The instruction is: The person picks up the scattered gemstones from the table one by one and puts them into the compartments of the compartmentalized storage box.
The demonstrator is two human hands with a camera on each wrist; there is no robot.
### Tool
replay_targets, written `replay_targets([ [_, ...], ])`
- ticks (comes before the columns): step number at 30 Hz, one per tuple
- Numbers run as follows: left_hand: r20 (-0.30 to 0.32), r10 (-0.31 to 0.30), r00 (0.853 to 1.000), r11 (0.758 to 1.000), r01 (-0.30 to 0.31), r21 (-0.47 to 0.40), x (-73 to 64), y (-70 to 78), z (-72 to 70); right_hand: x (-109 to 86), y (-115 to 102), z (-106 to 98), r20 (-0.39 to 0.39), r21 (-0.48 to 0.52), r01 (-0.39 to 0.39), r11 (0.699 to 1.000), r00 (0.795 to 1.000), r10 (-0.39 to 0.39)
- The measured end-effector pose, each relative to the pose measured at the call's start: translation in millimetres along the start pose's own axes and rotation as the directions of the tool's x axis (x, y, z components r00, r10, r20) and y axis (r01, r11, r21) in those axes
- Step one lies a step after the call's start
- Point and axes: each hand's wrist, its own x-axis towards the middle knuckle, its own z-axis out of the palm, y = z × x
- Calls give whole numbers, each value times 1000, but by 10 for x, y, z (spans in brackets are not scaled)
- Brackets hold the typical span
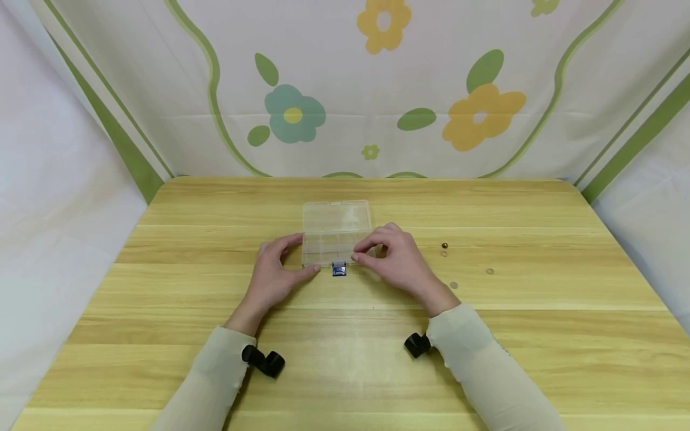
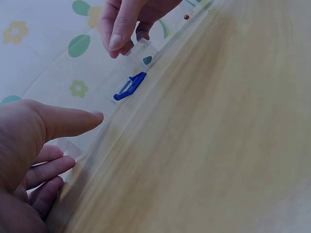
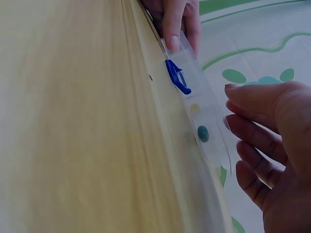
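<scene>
A clear plastic compartment box (image 1: 329, 243) lies on the table, its lid (image 1: 335, 216) raised at the back. A blue latch (image 1: 339, 269) hangs at its front edge. My left hand (image 1: 272, 278) holds the box's left end, thumb at the front edge and fingers at the side. Over the right-hand compartments is my right hand (image 1: 396, 260), thumb and forefinger tips close together; I see nothing between them. In the right wrist view, a dark green bead (image 3: 203, 133) and a yellowish piece (image 3: 195, 108) show through the box's front wall.
Right of my right hand, a brown bead (image 1: 444, 245) lies near a small ring (image 1: 444, 254). Another ring (image 1: 489, 272) and a flat pale disc (image 1: 454, 285) are on the wooden table (image 1: 539, 359). A flowered cloth (image 1: 350, 90) hangs behind the far edge.
</scene>
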Motion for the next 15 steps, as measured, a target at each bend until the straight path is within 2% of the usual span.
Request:
replay_targets([
  [7, 5, -5, 1000, 1000, 5, 5, 3, -1, 2, -9, 57, -148, -39, 27, -38, 999, 998, 39],
  [15, 12, -6, 1000, 1000, 6, 9, 2, -8, -7, -23, 220, -443, -124, 1, -93, 996, 988, 92],
])
